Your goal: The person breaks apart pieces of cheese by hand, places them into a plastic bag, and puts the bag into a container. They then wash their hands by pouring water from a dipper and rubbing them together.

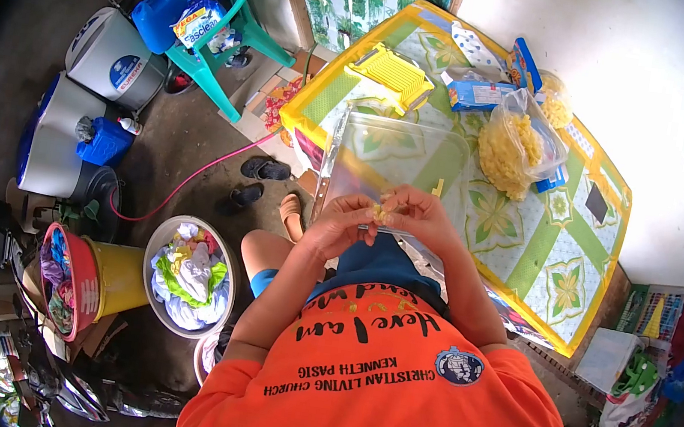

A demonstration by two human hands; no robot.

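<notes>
Both of my hands meet over the near edge of a clear plastic tub (pixel 408 140) on the table. My left hand (pixel 344 221) and my right hand (pixel 416 216) pinch a small yellowish piece (pixel 379 213) between their fingertips. A thin yellow strip (pixel 439 187) lies in the tub, near my right hand. Farther right stands an open clear plastic bag (pixel 510 149) full of yellow pieces. Behind the tub is a yellow ridged plastic rack (pixel 391 77).
The table (pixel 492 225) has a green and yellow patterned cover. Blue boxes (pixel 478 95) and a dark flat object (pixel 596 204) lie on it. At left are a green chair (pixel 206 66), a laundry basin (pixel 190 276), a yellow bucket (pixel 115 283) and slippers (pixel 266 169).
</notes>
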